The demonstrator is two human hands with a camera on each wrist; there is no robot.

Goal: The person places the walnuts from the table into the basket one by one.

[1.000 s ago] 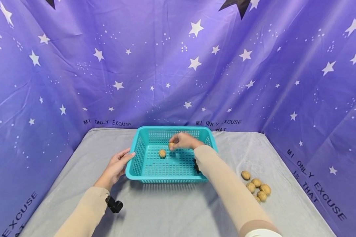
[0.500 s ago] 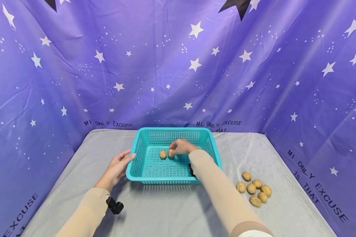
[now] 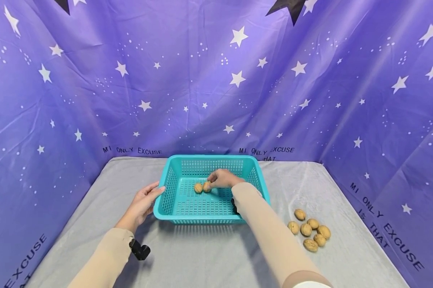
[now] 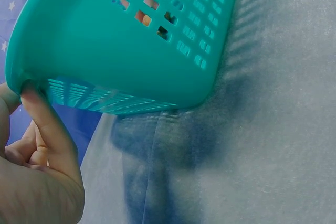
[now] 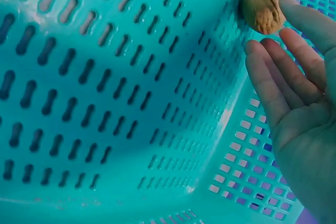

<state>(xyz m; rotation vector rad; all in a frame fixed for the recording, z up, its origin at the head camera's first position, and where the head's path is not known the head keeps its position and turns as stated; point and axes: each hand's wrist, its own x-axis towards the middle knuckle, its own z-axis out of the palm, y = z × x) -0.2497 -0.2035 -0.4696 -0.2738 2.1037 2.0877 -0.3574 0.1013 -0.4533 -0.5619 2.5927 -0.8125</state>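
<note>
A turquoise plastic basket with slotted walls stands on the grey cloth. My left hand grips its left rim, thumb over the edge; the left wrist view shows a finger tucked under the lip. Inside, two walnuts sit side by side on the perforated floor: a left one and a right one. My right hand is down in the basket at the right walnut. In the right wrist view one digit touches that walnut, while the other fingers stand apart from it, loosely bent.
Several walnuts lie in a loose group on the cloth, right of the basket and beside my right forearm. Purple star-print curtains rise behind the table and along both sides.
My right hand has lowered a walnut to the basket floor, slid it left against the first walnut, and loosened its fingers. The left hand has stayed on the rim.
</note>
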